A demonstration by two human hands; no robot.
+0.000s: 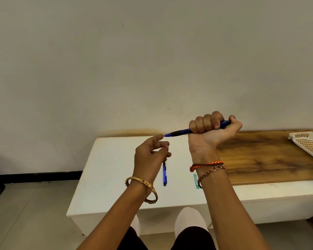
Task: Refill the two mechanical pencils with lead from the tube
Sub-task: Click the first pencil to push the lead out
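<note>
My right hand is fisted around a blue mechanical pencil held level above the table, its thumb over the rear end. The pencil's tip points left and meets the forefinger of my left hand, whose fingers are loosely curled; whether a lead is pinched there is too small to tell. A second blue pencil lies on the white table just below my left hand. The pale green lead tube lies on the table, partly hidden behind my right wrist.
A wooden board covers the table's right part. A white perforated plastic basket sits at the far right edge. A plain wall rises right behind the table. My knees are against the table's front edge.
</note>
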